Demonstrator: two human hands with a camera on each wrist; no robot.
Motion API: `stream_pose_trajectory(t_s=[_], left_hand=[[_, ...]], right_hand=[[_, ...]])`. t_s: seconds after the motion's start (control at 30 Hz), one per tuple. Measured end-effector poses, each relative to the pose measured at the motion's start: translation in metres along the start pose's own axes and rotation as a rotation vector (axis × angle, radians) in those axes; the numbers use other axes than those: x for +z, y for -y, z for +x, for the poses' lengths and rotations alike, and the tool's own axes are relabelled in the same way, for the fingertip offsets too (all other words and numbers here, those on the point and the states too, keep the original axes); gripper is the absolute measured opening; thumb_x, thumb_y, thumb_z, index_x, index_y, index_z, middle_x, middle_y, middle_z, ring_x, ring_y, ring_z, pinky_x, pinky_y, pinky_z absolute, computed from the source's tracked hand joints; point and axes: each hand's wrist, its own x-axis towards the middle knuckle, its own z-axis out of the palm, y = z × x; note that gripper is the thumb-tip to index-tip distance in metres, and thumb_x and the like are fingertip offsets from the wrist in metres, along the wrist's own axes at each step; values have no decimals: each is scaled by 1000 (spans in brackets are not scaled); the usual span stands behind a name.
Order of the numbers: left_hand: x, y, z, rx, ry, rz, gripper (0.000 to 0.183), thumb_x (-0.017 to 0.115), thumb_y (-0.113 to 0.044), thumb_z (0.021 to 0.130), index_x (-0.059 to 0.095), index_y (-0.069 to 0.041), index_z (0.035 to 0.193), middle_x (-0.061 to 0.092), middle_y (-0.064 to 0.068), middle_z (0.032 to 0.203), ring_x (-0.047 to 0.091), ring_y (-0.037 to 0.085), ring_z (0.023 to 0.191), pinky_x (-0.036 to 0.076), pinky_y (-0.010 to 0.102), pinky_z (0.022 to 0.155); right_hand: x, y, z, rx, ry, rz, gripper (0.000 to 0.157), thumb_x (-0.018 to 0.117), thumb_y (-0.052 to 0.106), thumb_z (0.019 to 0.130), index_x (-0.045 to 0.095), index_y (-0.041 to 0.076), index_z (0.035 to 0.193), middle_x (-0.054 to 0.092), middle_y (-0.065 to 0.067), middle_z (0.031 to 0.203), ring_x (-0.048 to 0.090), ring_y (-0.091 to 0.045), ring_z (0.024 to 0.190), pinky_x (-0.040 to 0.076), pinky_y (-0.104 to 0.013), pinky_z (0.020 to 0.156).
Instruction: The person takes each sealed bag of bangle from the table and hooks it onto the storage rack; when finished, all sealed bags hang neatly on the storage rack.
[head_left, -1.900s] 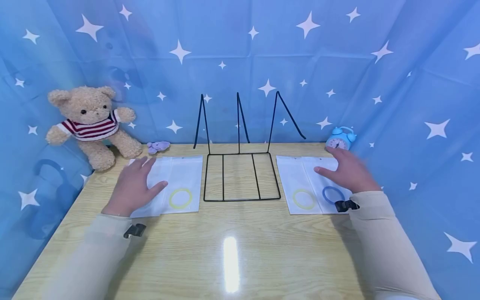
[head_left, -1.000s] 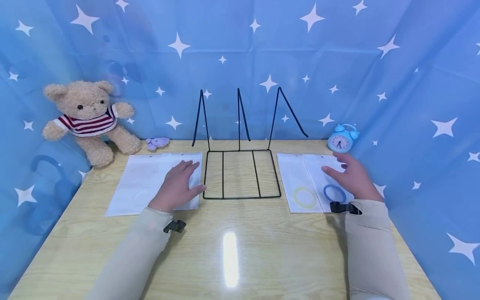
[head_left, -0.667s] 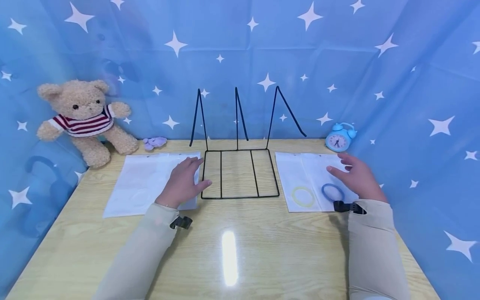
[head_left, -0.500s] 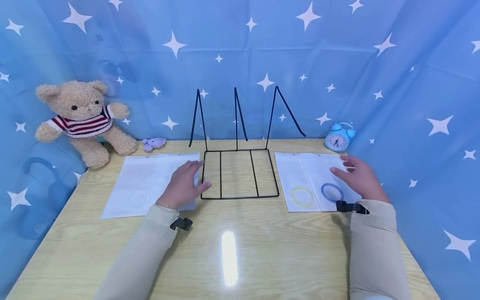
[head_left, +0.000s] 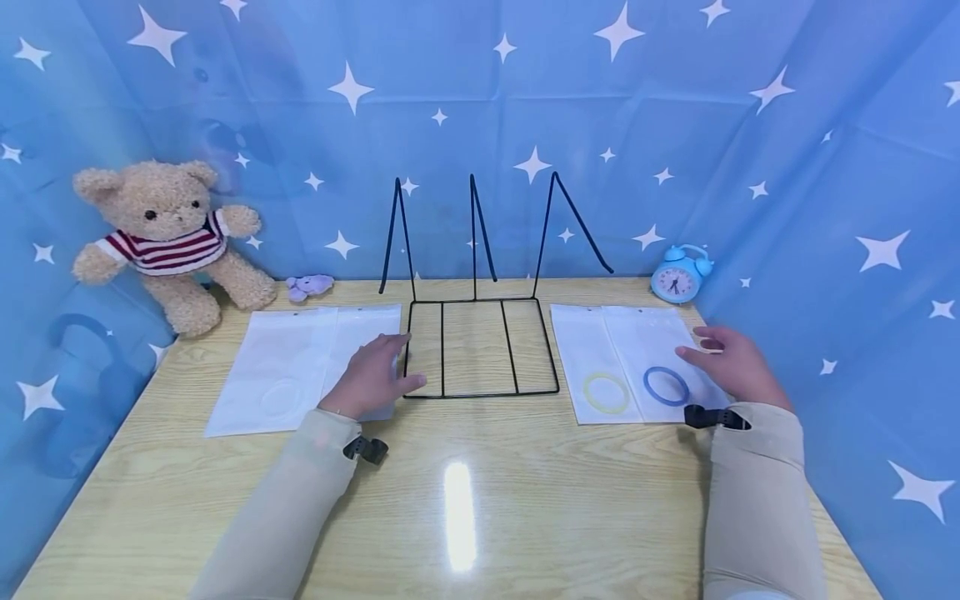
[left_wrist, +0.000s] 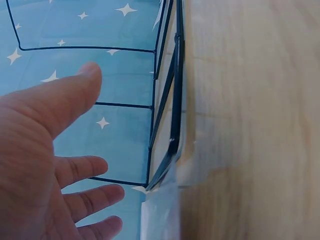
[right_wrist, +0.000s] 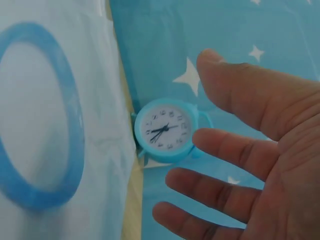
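My left hand [head_left: 371,379] hovers over the right-hand sheet [head_left: 348,329] of the left white pair, its fingertips right at the left edge of a black wire rack [head_left: 480,396]. In the left wrist view its fingers are spread and relaxed, holding nothing. A white ring [head_left: 280,398] lies on the left-hand sheet [head_left: 277,346]. My right hand [head_left: 738,367] is over the outer edge of the right white pair [head_left: 626,329], fingers loosely bent and bare. Beside it, a blue ring [head_left: 666,386] and a pale yellow ring [head_left: 606,392] show on those sheets.
A light-blue alarm clock [head_left: 675,283] stands at the back right. At the back left sit a teddy bear [head_left: 168,225] in a striped shirt and a small purple toy [head_left: 309,287]. Three black bent wires [head_left: 474,237] rise from the rack's back. Starry blue cloth surrounds the wooden table [head_left: 525,483].
My left hand has moved right from the left-hand sheet to the rack's edge, covering a yellow ring seen earlier. My right hand has shifted right and closer, away from the clock.
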Motion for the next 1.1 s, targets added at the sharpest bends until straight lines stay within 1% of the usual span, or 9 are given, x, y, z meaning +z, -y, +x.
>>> stream_pose_trajectory(t_s=[0.1,0.3,0.4,0.5,0.7,0.83,0.9,1.03,1.1], left_hand=[[4,2,0,-15,28,-10,86,74,-44,98,36,-2,163,40,26,164,29,48,156,26,67,126],[10,8,2,-6,69,2,88,76,-42,97,35,0,163,44,25,162,38,46,152,34,61,124],[11,9,2,-11,91,6,88,78,-41,96,37,-1,162,43,24,164,38,45,152,33,60,125],[10,9,2,-26,109,-1,88,80,-39,95,38,-1,162,40,23,166,34,45,155,29,59,127],[11,11,2,-41,121,18,86,81,-36,94,40,-2,162,36,20,169,28,44,158,26,58,128],[12,10,3,-37,117,37,84,80,-35,95,41,-2,161,35,20,169,27,44,158,27,58,128],[12,10,3,-38,115,35,83,80,-34,95,41,-1,161,35,20,169,27,43,158,27,58,128],[12,9,2,-42,110,31,84,79,-33,96,39,-1,161,36,20,169,28,44,158,27,58,128],[11,9,2,-43,108,30,84,79,-33,96,38,-1,162,36,21,168,29,44,158,28,58,128]], right_hand=[[-1,-5,0,24,14,-13,99,63,66,97,33,-3,162,35,-39,159,37,-59,142,41,-72,109],[-2,-16,3,84,58,-23,97,65,62,98,31,-1,163,33,-39,160,36,-60,141,43,-73,106],[-3,-20,4,110,95,-26,98,67,61,98,29,1,165,32,-39,160,36,-59,140,44,-73,104],[-4,-23,5,130,123,-28,99,68,61,97,27,2,165,30,-40,160,36,-60,139,45,-73,103],[-2,-28,8,158,150,-42,94,71,51,98,29,0,165,35,-40,157,40,-59,136,49,-70,100],[-1,-28,9,187,169,-47,92,72,46,98,28,2,165,34,-39,158,42,-58,134,52,-67,95],[-1,-28,10,193,167,-58,91,73,42,98,28,0,164,34,-40,157,44,-57,132,53,-66,93],[1,-29,11,230,160,-71,91,75,34,96,28,-3,164,32,-42,156,44,-57,130,52,-69,92],[2,-30,12,261,156,-66,93,76,32,94,26,-3,164,29,-42,159,41,-58,131,50,-72,93]])
